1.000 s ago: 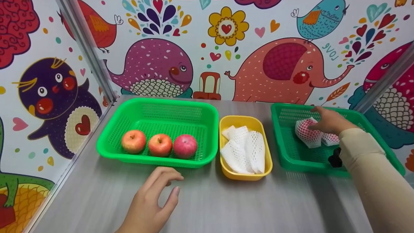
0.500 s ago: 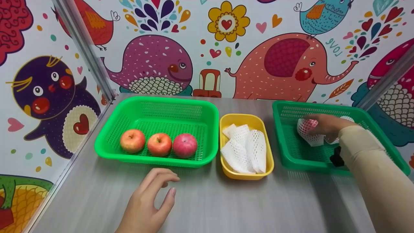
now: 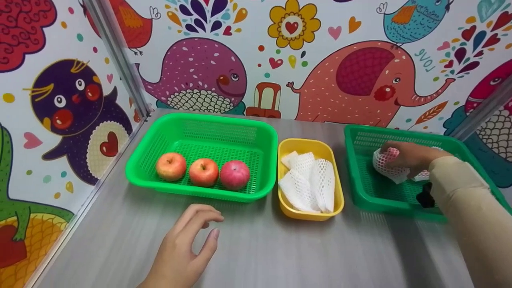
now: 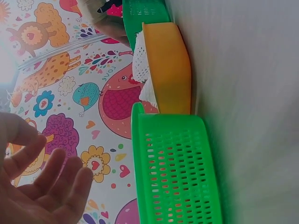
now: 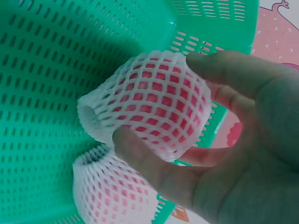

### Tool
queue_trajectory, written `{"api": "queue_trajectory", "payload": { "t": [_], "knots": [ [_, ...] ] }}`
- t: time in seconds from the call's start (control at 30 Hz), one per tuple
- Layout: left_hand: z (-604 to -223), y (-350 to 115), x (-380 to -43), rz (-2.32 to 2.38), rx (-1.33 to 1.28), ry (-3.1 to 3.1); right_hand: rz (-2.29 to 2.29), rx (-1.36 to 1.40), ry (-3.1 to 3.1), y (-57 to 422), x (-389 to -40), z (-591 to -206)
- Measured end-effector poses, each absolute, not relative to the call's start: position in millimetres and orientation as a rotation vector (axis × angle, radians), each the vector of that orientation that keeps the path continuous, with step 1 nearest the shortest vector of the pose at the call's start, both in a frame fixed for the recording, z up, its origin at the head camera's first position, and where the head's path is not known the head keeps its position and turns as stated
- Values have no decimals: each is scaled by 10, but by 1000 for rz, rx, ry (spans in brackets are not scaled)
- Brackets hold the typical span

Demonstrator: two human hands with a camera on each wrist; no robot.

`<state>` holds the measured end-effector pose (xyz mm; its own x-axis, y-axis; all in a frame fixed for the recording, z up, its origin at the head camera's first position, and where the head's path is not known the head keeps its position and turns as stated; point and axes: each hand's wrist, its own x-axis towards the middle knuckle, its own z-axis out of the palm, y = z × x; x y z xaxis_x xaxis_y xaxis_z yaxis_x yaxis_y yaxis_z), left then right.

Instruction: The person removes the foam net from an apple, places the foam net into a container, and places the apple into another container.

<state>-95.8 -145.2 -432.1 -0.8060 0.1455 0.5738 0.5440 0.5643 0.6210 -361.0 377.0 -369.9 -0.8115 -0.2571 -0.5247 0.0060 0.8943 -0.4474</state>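
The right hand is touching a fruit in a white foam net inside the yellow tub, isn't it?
Not quite. The right hand is touching a fruit in a white foam net, but inside the darker green basket, not the yellow tub. The head view shows it.

bare fruits (image 3: 203, 173): 3 | netted fruits (image 5: 154, 100): 2 | baskets (image 3: 200, 193): 2 | yellow tub (image 3: 312, 216): 1

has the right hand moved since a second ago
Yes, downward: against the right basket in the head view, the right hand now sits lower, around a netted fruit.
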Motion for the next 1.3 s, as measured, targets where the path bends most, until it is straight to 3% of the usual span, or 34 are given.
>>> {"api": "queue_trajectory", "payload": {
  "t": [0.2,0.53,0.67,1.1,1.3],
  "knots": [
    [-4301,-1455,-928,-1146,-563,-2318,-571,-232,2469,3752,-3619,-3393],
    [-4232,-1423,-927,-1124,-592,-2304,-482,-232,2526,3575,-3622,-2367],
    [-4208,-1353,-964,-1141,-607,-2313,-411,-309,2637,3460,-3541,-2148],
    [-4122,-891,-1110,-1242,-767,-2359,-644,-820,2586,2788,-2524,-2724],
    [-4027,-669,-1137,-1380,-848,-2333,-601,-921,2635,2460,-2031,-2826]
  ]
}}
